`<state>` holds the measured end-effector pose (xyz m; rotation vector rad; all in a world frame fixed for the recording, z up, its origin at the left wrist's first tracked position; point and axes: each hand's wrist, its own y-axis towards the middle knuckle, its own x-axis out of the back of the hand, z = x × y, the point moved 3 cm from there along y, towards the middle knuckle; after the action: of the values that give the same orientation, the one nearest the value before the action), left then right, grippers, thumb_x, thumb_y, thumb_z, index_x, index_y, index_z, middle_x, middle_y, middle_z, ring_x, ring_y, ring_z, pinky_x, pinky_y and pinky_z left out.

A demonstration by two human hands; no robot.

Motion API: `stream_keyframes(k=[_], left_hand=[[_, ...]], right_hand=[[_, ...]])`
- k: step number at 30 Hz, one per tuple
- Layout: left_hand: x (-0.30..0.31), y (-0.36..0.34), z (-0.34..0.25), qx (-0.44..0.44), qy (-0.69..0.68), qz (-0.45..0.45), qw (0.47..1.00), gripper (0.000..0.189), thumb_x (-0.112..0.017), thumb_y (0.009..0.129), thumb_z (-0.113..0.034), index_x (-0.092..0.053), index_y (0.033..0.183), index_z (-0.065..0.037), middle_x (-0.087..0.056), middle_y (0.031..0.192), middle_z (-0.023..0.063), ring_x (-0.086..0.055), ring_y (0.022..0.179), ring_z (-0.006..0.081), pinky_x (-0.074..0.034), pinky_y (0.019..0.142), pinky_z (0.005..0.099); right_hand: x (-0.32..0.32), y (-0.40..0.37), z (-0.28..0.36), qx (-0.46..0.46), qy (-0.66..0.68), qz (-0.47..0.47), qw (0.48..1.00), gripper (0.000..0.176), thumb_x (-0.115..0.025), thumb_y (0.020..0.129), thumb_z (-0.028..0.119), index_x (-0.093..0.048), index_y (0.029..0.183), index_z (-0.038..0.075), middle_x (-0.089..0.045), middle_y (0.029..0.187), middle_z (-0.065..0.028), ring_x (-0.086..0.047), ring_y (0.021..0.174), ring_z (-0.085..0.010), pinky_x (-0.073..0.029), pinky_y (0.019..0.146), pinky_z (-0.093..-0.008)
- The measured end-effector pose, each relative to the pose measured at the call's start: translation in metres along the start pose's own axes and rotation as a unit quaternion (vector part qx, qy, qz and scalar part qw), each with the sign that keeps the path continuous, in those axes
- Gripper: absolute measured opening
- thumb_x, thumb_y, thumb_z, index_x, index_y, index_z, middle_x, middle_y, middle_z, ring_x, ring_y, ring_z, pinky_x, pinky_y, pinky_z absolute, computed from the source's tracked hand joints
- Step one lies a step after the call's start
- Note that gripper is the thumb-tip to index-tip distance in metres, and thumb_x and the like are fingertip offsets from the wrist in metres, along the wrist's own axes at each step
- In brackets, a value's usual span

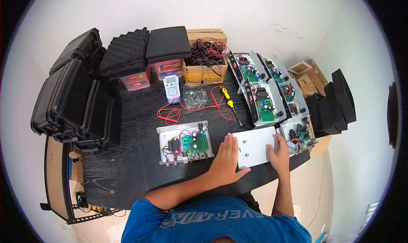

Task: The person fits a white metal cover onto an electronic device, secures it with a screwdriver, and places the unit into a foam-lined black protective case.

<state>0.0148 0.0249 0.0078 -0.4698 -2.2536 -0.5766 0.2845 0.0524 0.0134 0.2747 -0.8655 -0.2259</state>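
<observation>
On our dark table (127, 170) lies the white panel (258, 146), with our left hand (224, 161) and right hand (279, 158) apart and uncurled at its opposite edges, seemingly to steady it, two small studs (247, 155) facing up.

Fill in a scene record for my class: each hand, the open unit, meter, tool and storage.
Left hand: flat, fingers extended, at the white panel's left edge
Right hand: at the panel's right edge, thumb and fingers apart
Open unit: metal case with green circuit board, left of the panel
Meter: multimeter, leads attached
Tool: yellow-handled screwdriver
Storage: cardboard box holding cables; black cases far left
</observation>
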Motion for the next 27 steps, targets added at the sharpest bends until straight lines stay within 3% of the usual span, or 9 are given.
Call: stream_keyframes(k=[2,6,9,12,15,18,21,27], left_hand=[[-0.010,0.003,-0.005,-0.007,-0.043,-0.015,0.999,0.118,-0.070,0.100,-0.050,0.001,0.158,0.024,0.000,0.163,0.0534,0.000,0.158,0.0619,-0.009,0.131,0.0608],[-0.055,0.001,0.016,0.067,-0.223,-0.049,0.971,0.116,-0.070,0.101,-0.039,0.011,0.159,0.021,0.006,0.165,0.0512,0.005,0.159,0.0599,-0.006,0.131,0.0574],[-0.063,-0.002,0.022,0.022,-0.256,-0.091,0.962,0.119,-0.073,0.099,-0.034,0.014,0.159,0.019,0.012,0.165,0.0508,0.009,0.159,0.0603,-0.007,0.130,0.0582],[-0.065,-0.007,0.018,0.037,-0.257,-0.089,0.962,0.120,-0.073,0.099,-0.031,0.019,0.161,0.014,0.019,0.165,0.0482,0.014,0.159,0.0580,-0.006,0.130,0.0586],[-0.054,-0.015,0.010,0.024,-0.277,-0.102,0.955,0.121,-0.074,0.098,-0.033,0.019,0.163,0.010,0.022,0.165,0.0470,0.018,0.158,0.0571,-0.005,0.130,0.0592],[-0.021,-0.023,-0.012,0.024,-0.268,-0.093,0.959,0.124,-0.074,0.099,-0.034,0.023,0.161,0.010,0.021,0.167,0.0445,0.019,0.160,0.0535,0.000,0.130,0.0559],[0.021,-0.030,-0.028,-0.015,-0.227,-0.120,0.966,0.132,-0.080,0.094,-0.036,0.024,0.162,0.008,0.021,0.169,0.0414,0.017,0.161,0.0514,0.001,0.131,0.0539],[0.119,-0.045,-0.012,0.016,-0.155,-0.075,0.985,0.147,-0.091,0.083,-0.040,0.022,0.163,0.007,0.021,0.172,0.0350,0.013,0.163,0.0450,-0.002,0.132,0.0512]], right_hand=[[-0.001,0.000,-0.003,-0.013,0.018,-0.015,1.000,0.052,-0.076,0.092,0.013,-0.061,0.139,-0.005,-0.068,0.138,-0.0271,-0.066,0.128,-0.0422,-0.049,0.112,-0.0434],[-0.001,-0.005,-0.011,-0.054,0.058,-0.022,0.997,0.046,-0.075,0.092,0.012,-0.065,0.133,-0.006,-0.072,0.127,-0.0262,-0.070,0.122,-0.0367,-0.052,0.107,-0.0409],[-0.002,-0.009,-0.009,-0.080,0.094,-0.022,0.992,0.041,-0.074,0.093,0.012,-0.067,0.129,-0.006,-0.074,0.121,-0.0248,-0.072,0.117,-0.0311,-0.053,0.103,-0.0382],[0.005,-0.011,0.010,-0.114,0.052,0.035,0.992,0.034,-0.073,0.095,0.011,-0.070,0.125,-0.004,-0.076,0.116,-0.0214,-0.074,0.110,-0.0295,-0.054,0.099,-0.0377],[0.009,-0.016,0.012,-0.059,0.048,0.022,0.997,0.029,-0.073,0.097,0.012,-0.071,0.122,-0.003,-0.078,0.111,-0.0172,-0.074,0.107,-0.0255,-0.055,0.097,-0.0368],[0.024,-0.013,0.032,-0.109,0.143,0.035,0.983,0.029,-0.072,0.099,0.012,-0.070,0.123,-0.005,-0.076,0.121,-0.0205,-0.072,0.117,-0.0254,-0.053,0.104,-0.0371],[0.032,-0.008,0.054,-0.061,0.228,0.011,0.972,0.029,-0.071,0.100,0.009,-0.068,0.125,-0.007,-0.071,0.134,-0.0250,-0.065,0.131,-0.0280,-0.048,0.113,-0.0382],[0.018,0.012,0.108,0.013,0.381,0.040,0.924,0.035,-0.070,0.100,0.003,-0.063,0.133,-0.006,-0.052,0.157,-0.0286,-0.055,0.144,-0.0291,-0.041,0.121,-0.0402]])
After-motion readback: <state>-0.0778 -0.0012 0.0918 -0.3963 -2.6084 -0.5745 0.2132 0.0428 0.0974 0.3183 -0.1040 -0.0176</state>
